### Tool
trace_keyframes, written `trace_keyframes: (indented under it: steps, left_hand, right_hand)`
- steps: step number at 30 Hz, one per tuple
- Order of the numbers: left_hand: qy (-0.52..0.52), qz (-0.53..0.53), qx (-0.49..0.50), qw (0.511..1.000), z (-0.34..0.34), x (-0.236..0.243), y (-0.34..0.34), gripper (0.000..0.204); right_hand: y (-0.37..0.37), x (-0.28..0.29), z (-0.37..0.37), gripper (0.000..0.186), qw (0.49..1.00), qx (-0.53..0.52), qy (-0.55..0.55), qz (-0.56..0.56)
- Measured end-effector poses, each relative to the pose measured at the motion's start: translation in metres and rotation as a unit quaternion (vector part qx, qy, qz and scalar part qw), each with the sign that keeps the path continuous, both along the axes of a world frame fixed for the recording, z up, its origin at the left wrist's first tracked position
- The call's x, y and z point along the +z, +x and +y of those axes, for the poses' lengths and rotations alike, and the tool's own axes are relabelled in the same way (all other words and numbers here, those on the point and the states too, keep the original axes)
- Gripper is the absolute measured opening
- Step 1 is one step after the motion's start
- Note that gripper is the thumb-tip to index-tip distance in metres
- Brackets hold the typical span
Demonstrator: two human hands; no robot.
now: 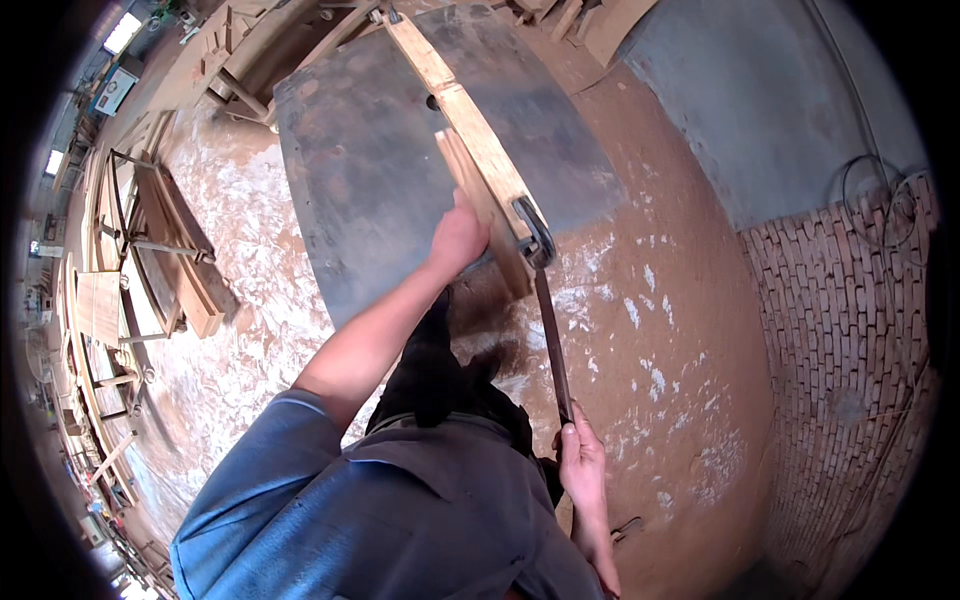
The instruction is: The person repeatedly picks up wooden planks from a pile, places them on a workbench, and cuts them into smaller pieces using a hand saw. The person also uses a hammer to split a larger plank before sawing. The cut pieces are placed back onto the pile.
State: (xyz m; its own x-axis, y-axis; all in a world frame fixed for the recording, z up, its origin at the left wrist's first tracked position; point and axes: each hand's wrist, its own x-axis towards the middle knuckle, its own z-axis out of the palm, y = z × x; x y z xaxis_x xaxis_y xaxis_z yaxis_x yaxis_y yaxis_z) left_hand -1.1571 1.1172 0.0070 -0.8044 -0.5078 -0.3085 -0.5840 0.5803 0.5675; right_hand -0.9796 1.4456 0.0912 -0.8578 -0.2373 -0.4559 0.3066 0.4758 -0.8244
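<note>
My left hand (462,237) is closed on a narrow wooden strip (462,165), blurred at its near end. The strip slants alongside a long, pale wooden board (485,140), which extends over a dark metal-topped table (350,170). At the board's near end sits a hooked metal clamp jaw (536,235). A long, dark metal bar (553,345) runs from that jaw toward me. Down at the lower right, my right hand (582,462) is wrapped around the bar's near part, thumb on top. More metal fittings (385,16) show at the board's far end.
Racks with stacked curved wooden pieces (175,240) stand at the left. Wooden offcuts (570,18) lie beyond the table. A grey panel (760,110) and a brick surface (840,300) with a coiled cable (880,205) are at the right. The brown floor (690,400) has white patches.
</note>
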Motion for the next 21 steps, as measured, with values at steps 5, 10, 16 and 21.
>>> trace_keyframes:
  steps: [5, 10, 16, 21]
  left_hand:
    - [-0.009, -0.004, 0.001, 1.0, -0.007, -0.01, -0.024, 0.065]
    - [-0.013, 0.035, 0.024, 0.999, -0.003, -0.017, -0.024, 0.044]
    - [0.02, -0.033, 0.024, 0.999, -0.004, -0.005, -0.026, 0.064]
    - [0.009, 0.005, 0.034, 0.999, -0.024, -0.004, -0.036, 0.051]
  right_hand:
    - [-0.01, 0.002, 0.0, 0.042, 0.999, 0.012, 0.051, -0.014]
    - [-0.027, 0.003, -0.008, 0.04, 0.989, 0.063, 0.131, 0.011]
    - [-0.035, 0.005, -0.012, 0.037, 0.981, 0.076, 0.177, 0.027]
    - [-0.05, 0.001, -0.033, 0.037, 0.978, 0.092, 0.182, 0.036]
